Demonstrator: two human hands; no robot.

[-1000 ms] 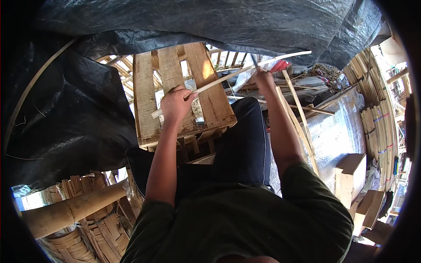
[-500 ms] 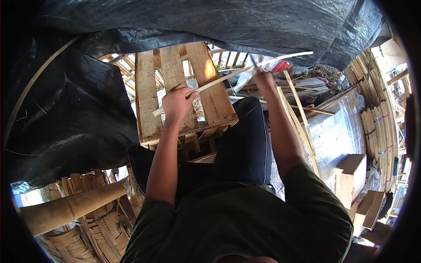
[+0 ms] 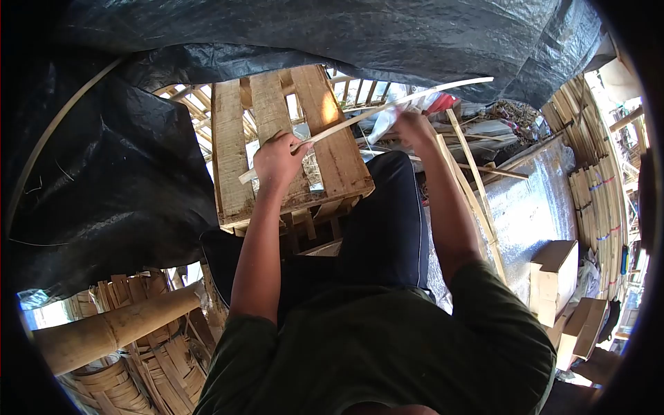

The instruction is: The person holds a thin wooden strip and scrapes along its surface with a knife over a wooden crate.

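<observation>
A long pale bamboo strip (image 3: 373, 112) slants across the slatted wooden crate (image 3: 273, 95), its far end bending out to the right. My left hand (image 3: 278, 162) is closed around the strip near its left end, over the crate's slats. Just below the strip's right half is my right hand (image 3: 413, 130), blurred by motion, with its fingers curled. The thin dark knife blade it held half a second ago is now only a faint smear above the fist, near the strip. Whether the blade touches the strip I cannot tell.
Black plastic sheeting (image 3: 117, 180) hangs at the left and across the top. Upright bamboo slats (image 3: 477, 187) lean to my right, beside silver foil sheeting (image 3: 532, 200). Cardboard boxes (image 3: 553, 280) stand at the lower right. A thick bamboo pole (image 3: 117, 325) lies lower left.
My right hand has shifted slightly left and down, and the knife has blurred. The strip's right part has risen a little, while my left hand keeps its hold almost unmoved.
</observation>
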